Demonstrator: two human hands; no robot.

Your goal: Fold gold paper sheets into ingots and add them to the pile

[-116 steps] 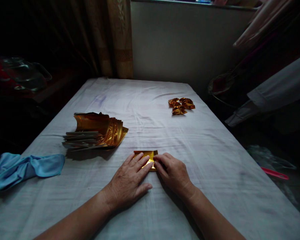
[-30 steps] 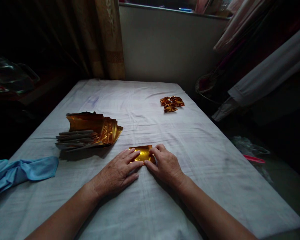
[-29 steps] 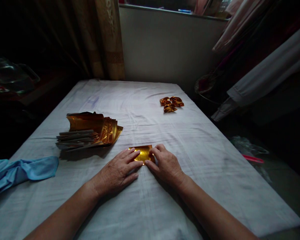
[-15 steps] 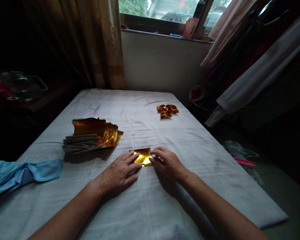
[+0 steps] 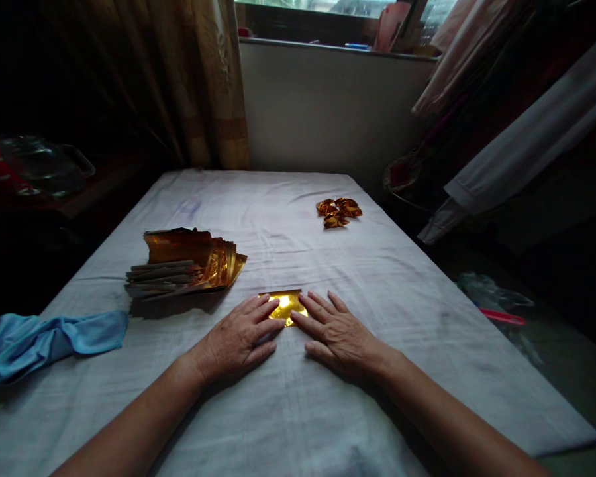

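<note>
A small piece of shiny gold foil paper (image 5: 287, 306) lies flat on the white cloth of the table, between my two hands. My left hand (image 5: 241, 336) rests palm down with its fingers outstretched, the fingertips over the paper's left part. From the other side, my right hand (image 5: 340, 331) lies flat with fingers spread, its fingertips on the paper's right edge. Up and to the left sits a loose stack of gold foil papers (image 5: 186, 265), with grey backs showing. Several folded gold foil pieces (image 5: 336, 213) are grouped towards the far right of the table.
A crumpled blue cloth (image 5: 54, 344) lies at the table's left edge. Clothes (image 5: 516, 152) hang at the right, above a clear plastic bag (image 5: 491, 291) on the floor. A glass jug (image 5: 42, 165) stands on a dark surface at left. The white table cloth (image 5: 258, 411) has wrinkles.
My right hand has gone from bent fingers at the paper's raised right edge to lying flat and spread. That edge is now down. My left hand stays put; the view has tilted slightly down.
</note>
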